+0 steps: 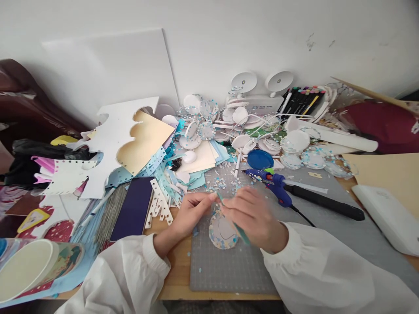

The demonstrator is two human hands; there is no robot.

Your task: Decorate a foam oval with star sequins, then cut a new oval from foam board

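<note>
Head view: confetti-edged disc (221, 232) beneath both hands (191, 212) (251, 216); teal tool (242, 233) in the right

1. From my remote seat, I see the left sleeve (121, 270) in plain white, loose and full, with soft folds and creases.
2. The right sleeve (321, 266) matches it, white again and wide along the forearm.
3. I can make out the left cuff (157, 253), drawn into gathers near the wrist.
4. On the right cuff (284, 239) I see puckers where the white fabric narrows.
5. Past the cuffs I get a bare left hand (193, 210) and a bare right hand (252, 211), the latter blurred on my feed.
</note>
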